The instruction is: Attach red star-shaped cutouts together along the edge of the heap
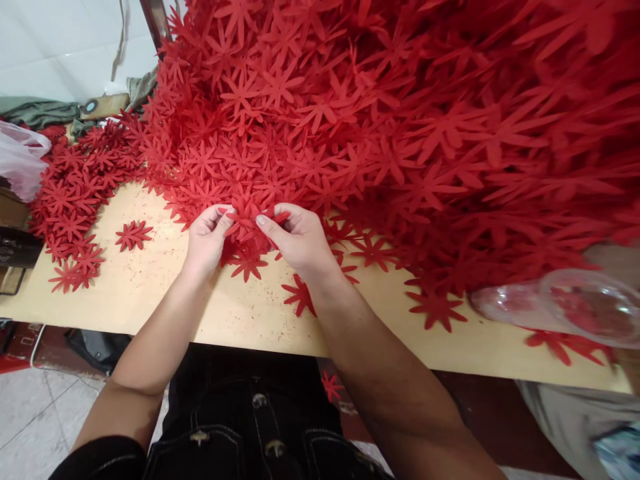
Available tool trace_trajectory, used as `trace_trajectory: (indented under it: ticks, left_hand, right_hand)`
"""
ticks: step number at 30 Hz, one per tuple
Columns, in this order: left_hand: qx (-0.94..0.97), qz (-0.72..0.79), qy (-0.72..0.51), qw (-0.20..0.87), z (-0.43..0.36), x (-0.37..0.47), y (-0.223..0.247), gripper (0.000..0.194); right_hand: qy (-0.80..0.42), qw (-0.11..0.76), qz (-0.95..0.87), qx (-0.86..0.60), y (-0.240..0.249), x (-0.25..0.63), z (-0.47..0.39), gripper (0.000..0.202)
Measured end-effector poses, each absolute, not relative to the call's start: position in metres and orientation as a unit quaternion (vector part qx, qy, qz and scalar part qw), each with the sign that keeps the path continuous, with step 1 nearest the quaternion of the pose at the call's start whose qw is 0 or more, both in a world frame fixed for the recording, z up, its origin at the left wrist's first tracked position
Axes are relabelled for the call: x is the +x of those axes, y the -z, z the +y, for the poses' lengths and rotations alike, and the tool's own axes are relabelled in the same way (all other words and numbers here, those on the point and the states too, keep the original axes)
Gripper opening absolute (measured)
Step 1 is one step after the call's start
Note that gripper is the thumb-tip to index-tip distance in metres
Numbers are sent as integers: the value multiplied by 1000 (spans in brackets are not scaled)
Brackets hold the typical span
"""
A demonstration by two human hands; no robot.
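Between my two hands is a red flower-shaped cutout (pixel 244 221) with long narrow petals, held just above the table at the front of a big pile. My left hand (pixel 209 233) pinches its left side between thumb and fingers. On the other side, my right hand (pixel 295 235) pinches the petals, thumb on top. Whether it is one layer or several stacked together I cannot tell. Right below lies another red cutout (pixel 249 263) on the table. The large heap of red cutouts (pixel 280 127) rises directly behind my hands.
A smaller heap of red cutouts (pixel 75 193) lies at the left, with a lone cutout (pixel 134 235) beside it. Clear plastic containers (pixel 575 303) stand at the right edge of the pale tabletop (pixel 165 293). A plastic bag (pixel 23 160) sits far left.
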State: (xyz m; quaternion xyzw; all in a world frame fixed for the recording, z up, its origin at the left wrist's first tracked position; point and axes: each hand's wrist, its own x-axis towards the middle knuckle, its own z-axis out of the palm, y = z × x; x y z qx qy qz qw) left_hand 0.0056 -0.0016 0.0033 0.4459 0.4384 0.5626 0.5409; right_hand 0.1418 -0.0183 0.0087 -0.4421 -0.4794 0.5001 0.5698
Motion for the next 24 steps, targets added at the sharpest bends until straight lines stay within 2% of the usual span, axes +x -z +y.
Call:
trace_trajectory:
  ticks: [9, 15, 20, 24]
  left_hand:
    - [434, 475, -573, 508, 2, 2, -10, 32]
    - [443, 462, -594, 487, 2, 0, -11, 39]
    - [445, 459, -584, 501, -1, 4, -12, 48]
    - [449, 450, -556, 536, -5, 8, -10, 44]
  right_hand:
    - [-468, 617, -441, -453, -8, 150, -15, 35]
    - [-472, 683, -377, -411, -7, 161, -10, 37]
    - [-508, 668, -395, -374, -4, 160, -10, 39]
    - [-497, 665, -417, -368, -4, 149, -13, 36]
